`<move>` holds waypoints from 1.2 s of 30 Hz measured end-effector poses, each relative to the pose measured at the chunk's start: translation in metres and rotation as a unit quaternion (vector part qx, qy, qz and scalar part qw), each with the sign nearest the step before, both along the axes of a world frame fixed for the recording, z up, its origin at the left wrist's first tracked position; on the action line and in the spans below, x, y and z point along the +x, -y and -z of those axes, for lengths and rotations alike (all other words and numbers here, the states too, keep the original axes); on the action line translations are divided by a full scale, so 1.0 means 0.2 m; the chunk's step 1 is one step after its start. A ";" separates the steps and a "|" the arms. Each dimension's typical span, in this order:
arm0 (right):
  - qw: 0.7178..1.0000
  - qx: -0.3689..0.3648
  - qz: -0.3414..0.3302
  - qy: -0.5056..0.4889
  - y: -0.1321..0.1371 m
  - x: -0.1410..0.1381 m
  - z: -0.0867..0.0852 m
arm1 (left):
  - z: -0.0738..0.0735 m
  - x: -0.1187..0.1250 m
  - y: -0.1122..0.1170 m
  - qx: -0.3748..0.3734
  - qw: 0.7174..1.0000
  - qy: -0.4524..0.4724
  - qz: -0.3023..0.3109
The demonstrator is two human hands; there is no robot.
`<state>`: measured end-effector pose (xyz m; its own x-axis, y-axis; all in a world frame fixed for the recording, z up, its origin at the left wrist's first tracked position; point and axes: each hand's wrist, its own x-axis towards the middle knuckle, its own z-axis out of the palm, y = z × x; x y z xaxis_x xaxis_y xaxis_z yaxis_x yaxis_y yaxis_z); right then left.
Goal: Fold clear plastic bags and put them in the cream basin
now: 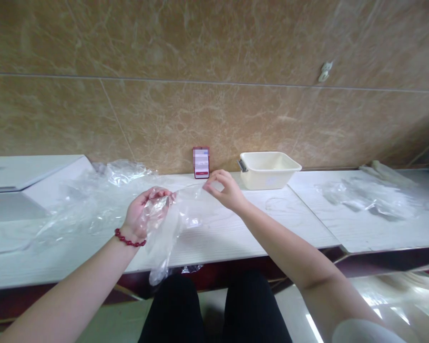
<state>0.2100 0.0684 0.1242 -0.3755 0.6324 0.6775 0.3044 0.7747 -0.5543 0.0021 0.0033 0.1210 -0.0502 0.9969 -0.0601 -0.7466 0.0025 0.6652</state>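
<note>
The left hand (146, 214) is raised above the tabletop (236, 233) near its front edge, and its fingers (159, 194) are clenched around a gathered fold of the clear plastic bag (162, 233). The lower part of the bag hangs past the front edge of the tabletop. A red bead bracelet (129, 238) is worn on the left wrist.

The right hand (226, 190) is held apart from the left, at about mid-depth of the tabletop. Its fingers (214, 182) are curled, with the fingertips closed on a thin stretched edge of plastic running from the left hand; the exact grip is hard to confirm at this view.

Loose clear plastic sheeting (93, 205) lies toward the left rear of the tabletop, and it cannot be determined whether it is joined to the bag. A white flat box (28, 190) sits at the left end. A phone in a red case (201, 163) stands against the tiled wall (214, 109), its screen blurred. Just right of it, a cream plastic tub (268, 171) sits at the rear edge. A second plastic bundle (364, 197) lies on the adjoining white panel to the right. The person's knees in black trousers (214, 309) show below the front edge.
</note>
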 end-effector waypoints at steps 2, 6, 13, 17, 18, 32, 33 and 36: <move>0.999 -0.041 0.018 0.025 -0.01 0.01 -0.02 | 0.03 -0.01 -0.02 -0.048 0.996 -0.075 0.020; 0.980 -0.154 0.054 0.117 0.00 0.02 -0.08 | 0.06 0.01 -0.04 -0.012 0.918 -0.385 -0.093; 0.964 -0.120 0.062 0.228 0.06 0.00 -0.19 | -0.01 0.25 -0.06 0.253 0.606 -0.740 -0.148; 0.960 -0.103 0.082 0.248 0.05 0.05 -0.19 | -0.06 0.29 -0.11 0.226 0.600 -0.757 -0.122; 0.958 -0.107 0.091 0.250 0.04 0.07 -0.19 | -0.08 0.29 -0.12 0.215 0.613 -0.752 -0.108; 0.821 -0.526 -0.043 -0.217 -0.02 0.06 0.06 | -0.17 0.21 -0.12 0.073 0.854 -0.515 0.028; 0.811 -0.529 -0.049 -0.246 -0.02 0.06 0.06 | -0.16 0.20 -0.12 0.064 0.863 -0.499 0.030; 0.807 -0.519 -0.048 -0.279 -0.03 0.05 0.03 | -0.15 0.20 -0.13 0.047 0.883 -0.466 0.028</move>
